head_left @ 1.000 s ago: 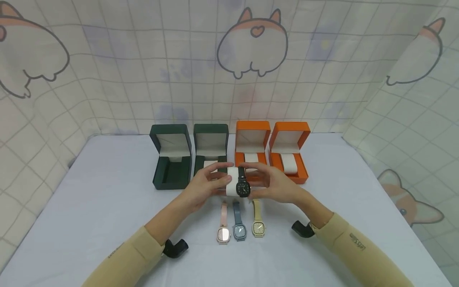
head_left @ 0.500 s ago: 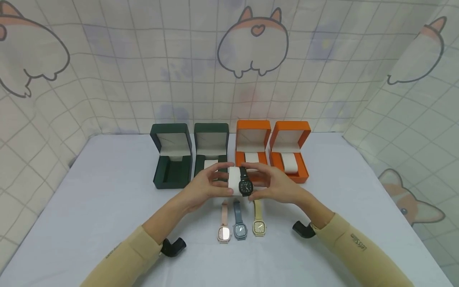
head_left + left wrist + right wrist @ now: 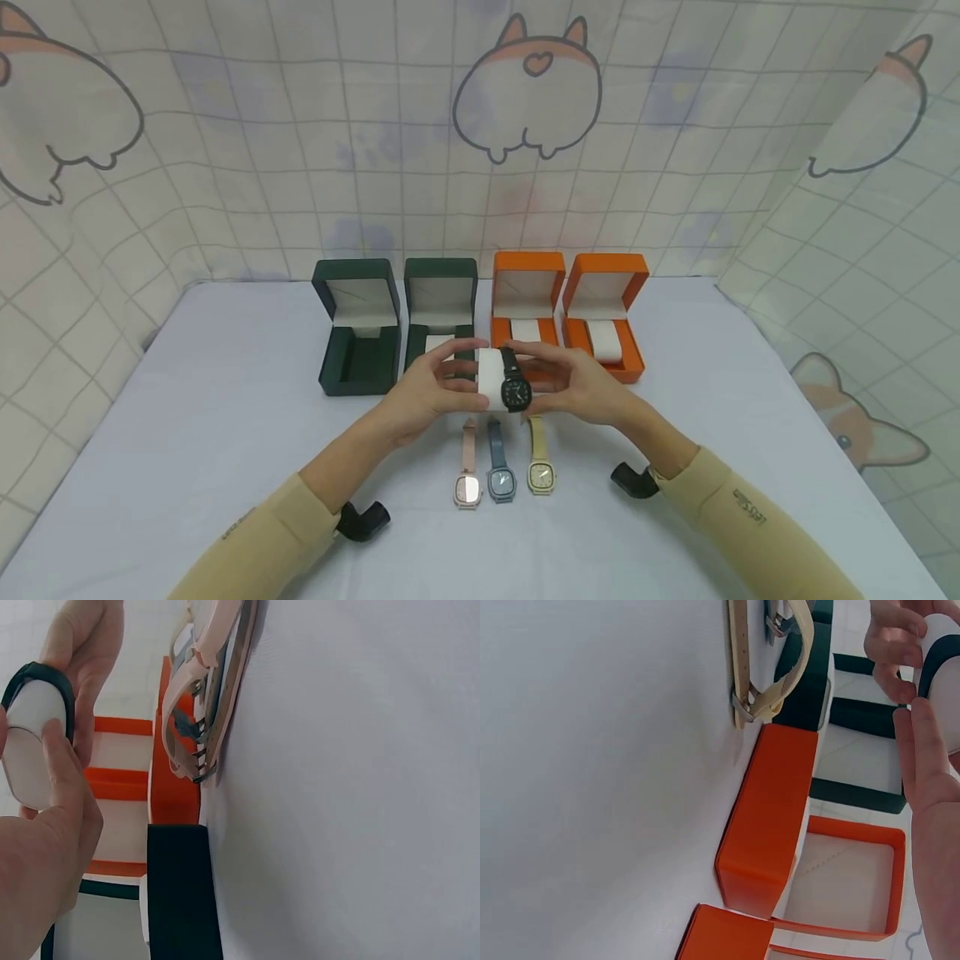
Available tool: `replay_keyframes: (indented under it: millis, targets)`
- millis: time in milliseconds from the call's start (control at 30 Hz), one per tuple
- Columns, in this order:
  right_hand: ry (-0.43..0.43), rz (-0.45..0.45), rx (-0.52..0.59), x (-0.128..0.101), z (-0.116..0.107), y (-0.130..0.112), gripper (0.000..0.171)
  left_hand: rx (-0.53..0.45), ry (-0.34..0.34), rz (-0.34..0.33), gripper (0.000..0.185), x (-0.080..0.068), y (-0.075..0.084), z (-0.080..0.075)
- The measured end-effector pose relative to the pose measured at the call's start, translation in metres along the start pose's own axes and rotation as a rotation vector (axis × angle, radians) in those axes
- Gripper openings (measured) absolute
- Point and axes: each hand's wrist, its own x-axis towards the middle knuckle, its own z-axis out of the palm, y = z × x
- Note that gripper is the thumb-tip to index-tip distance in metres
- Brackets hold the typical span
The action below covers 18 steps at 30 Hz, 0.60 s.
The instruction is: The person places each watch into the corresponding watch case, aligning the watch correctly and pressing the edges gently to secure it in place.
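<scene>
Both hands hold a white watch pillow (image 3: 489, 379) above the table, with a black watch (image 3: 515, 391) strapped round it. My left hand (image 3: 435, 387) grips the pillow's left end (image 3: 30, 742); my right hand (image 3: 573, 383) pinches the right side at the black strap (image 3: 939, 671). Below them lie a pink watch (image 3: 468, 487), a blue-grey watch (image 3: 501, 482) and a beige watch (image 3: 541, 475) in a row. The left dark green box (image 3: 357, 333) stands open with no pillow inside.
A second green box (image 3: 441, 300) and two orange boxes (image 3: 527, 292) (image 3: 609, 308) stand open behind, each with a white pillow. The white table (image 3: 225, 433) ends at a patterned curtain behind and on both sides.
The pillow with the black watch has been turned slightly and shifted a little to the right between the hands. The three watches on the table have not moved.
</scene>
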Motion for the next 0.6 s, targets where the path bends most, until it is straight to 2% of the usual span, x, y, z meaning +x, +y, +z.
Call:
replay_keyframes:
  millis: [233,600]
  targets:
    - [0.010,0.009,0.020,-0.0003,0.0042,0.0031,0.079,-0.009,-0.011,0.001,0.078,-0.0013,-0.0003,-0.0010]
    - [0.021,-0.032,0.034,0.0008,0.0075,-0.0036,0.079,-0.040,0.002,0.051,0.078,-0.0007,-0.0019,-0.0018]
